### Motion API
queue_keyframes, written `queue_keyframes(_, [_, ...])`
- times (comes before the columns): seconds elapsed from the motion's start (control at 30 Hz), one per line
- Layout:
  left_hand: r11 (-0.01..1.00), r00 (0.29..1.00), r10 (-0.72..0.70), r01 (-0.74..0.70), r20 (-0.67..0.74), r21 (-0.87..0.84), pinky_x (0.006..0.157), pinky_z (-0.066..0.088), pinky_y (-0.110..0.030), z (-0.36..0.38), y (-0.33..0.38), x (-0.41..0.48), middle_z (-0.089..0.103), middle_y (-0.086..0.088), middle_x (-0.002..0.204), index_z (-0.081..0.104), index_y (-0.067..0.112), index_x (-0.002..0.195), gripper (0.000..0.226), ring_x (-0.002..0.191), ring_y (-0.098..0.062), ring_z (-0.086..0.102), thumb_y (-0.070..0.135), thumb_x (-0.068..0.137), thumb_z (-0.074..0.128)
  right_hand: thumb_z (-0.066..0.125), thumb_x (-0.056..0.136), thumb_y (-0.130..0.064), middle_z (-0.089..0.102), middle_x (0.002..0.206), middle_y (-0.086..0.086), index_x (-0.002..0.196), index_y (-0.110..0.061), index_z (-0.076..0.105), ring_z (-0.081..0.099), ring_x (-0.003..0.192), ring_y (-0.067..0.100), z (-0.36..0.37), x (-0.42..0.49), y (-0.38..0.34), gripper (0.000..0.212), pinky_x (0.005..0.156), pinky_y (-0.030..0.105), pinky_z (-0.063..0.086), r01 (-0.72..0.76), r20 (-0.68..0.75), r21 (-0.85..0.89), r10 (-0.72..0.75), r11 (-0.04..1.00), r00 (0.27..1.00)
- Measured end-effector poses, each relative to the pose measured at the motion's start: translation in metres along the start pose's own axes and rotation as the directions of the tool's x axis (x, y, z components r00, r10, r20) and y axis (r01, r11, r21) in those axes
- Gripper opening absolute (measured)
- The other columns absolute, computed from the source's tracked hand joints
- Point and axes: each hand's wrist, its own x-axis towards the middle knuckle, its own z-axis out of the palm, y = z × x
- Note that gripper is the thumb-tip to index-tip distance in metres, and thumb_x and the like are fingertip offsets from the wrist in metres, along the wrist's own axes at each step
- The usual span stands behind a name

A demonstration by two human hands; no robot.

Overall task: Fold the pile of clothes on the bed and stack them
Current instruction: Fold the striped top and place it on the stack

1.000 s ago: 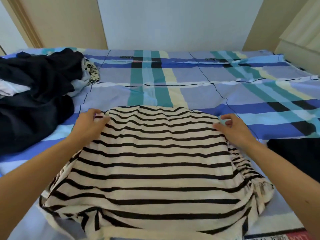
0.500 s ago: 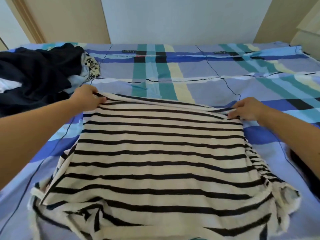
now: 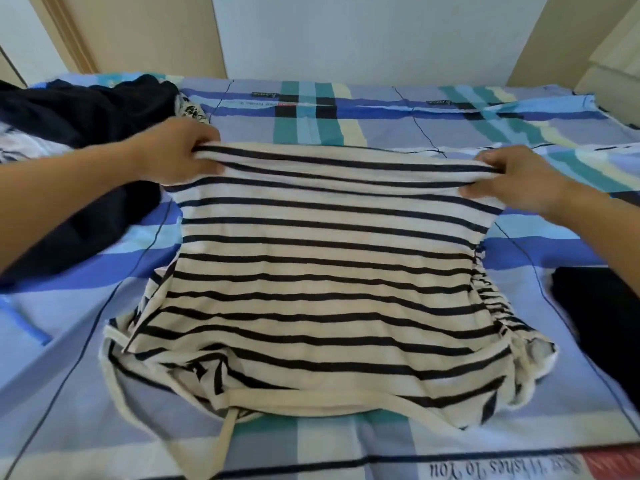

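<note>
Bed (image 3: 346,441): plaid sheet in blue, teal and cream, with a line of printed lettering (image 3: 502,467) along the near edge.
Striped top (image 3: 325,271): cream with dark stripes, spread at the middle of the bed, one end toward the person.
Near end of top: rumpled. A cream band (image 3: 225,441) trails loose toward the lettering, and the right side is gathered in small folds.
Black garment (image 3: 602,323): on the bed just right of the top, partly under the right forearm. It looks flat and square-edged, so probably already folded.
Left hand (image 3: 176,154): fingers curled over the top's far left corner, pinching the cloth.
Right hand (image 3: 512,178): pinches the far right corner the same way. The edge runs taut between the two hands and seems slightly raised off the sheet.
Dark pile (image 3: 79,133): heap of dark clothes at the far left, unfolded, with a floral piece (image 3: 192,110) at its edge just beyond the left hand.
Wall (image 3: 346,36): pale, beyond the bed's far edge.
Progress: early, by my reading. One piece is perhaps folded, the top is laid out but not yet folded, the heap is untouched, and no stack of several pieces is visible.
In the way: the bunched right side and the loose band want smoothing or tucking first. The heap and the black garment hem in the working space on both sides.
</note>
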Motion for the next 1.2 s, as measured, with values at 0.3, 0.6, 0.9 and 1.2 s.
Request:
queue_keyframes(0.3, [0.935, 0.909, 0.271, -0.327, 0.318, 0.138, 0.063, 0.047, -0.014, 0.011, 0.014, -0.159, 0.067, 0.021, 0.083, 0.062, 0.045, 0.095, 0.022, 0.069, 0.001, 0.059, 0.034, 0.077, 0.068, 0.086, 0.073, -0.011, 0.067, 0.074, -0.008, 0.081, -0.038, 0.071, 0.064, 0.067, 0.01, 0.004, -0.137, 0.026, 0.032, 0.064, 0.028, 0.051, 0.159, 0.56, -0.264, 0.017, 0.951, 0.828])
queue_keyframes(0.6, [0.999, 0.635, -0.05, 0.048, 0.771, 0.026, 0.077, 0.045, -0.015, 0.002, 0.065, -0.171, 0.063, 0.016, 0.086, 0.058, 0.038, 0.082, 0.027, 0.083, 0.0, 0.057, 0.059, 0.065, 0.059, 0.078, 0.07, -0.062, 0.062, 0.072, -0.004, 0.068, -0.026, 0.064, 0.053, 0.064, 0.004, 0.009, -0.158, -0.03, 0.038, 0.066, 0.023, 0.044, 0.124, 0.774, -0.404, 0.266, 0.906, 0.574])
queue_keyframes(0.9, [0.961, 0.952, -0.226, 0.253, 0.208, -0.114, 0.084, 0.049, -0.042, 0.094, 0.05, -0.122, 0.06, 0.003, 0.1, 0.063, 0.024, 0.104, 0.023, 0.094, -0.025, 0.059, 0.042, 0.101, 0.048, 0.048, 0.093, -0.056, 0.067, 0.108, -0.003, 0.11, -0.021, 0.066, 0.061, 0.103, 0.018, 0.069, -0.105, 0.031, 0.043, 0.093, 0.036, 0.047, 0.014, 0.185, -0.199, 0.023, 0.98, 0.983])
queue_keyframes(1.2, [0.916, 0.917, -0.385, 0.394, 0.101, -0.082, 0.09, 0.045, -0.047, 0.092, -0.005, -0.133, 0.068, -0.014, 0.103, 0.056, 0.024, 0.085, 0.032, 0.094, -0.034, 0.058, 0.038, 0.105, 0.035, 0.054, 0.06, -0.09, 0.064, 0.07, 0.012, 0.076, -0.01, 0.066, 0.061, 0.066, 0.026, 0.045, -0.108, 0.048, 0.082, 0.068, 0.039, 0.048, -0.123, 0.114, -0.182, 0.145, 0.976, 0.983])
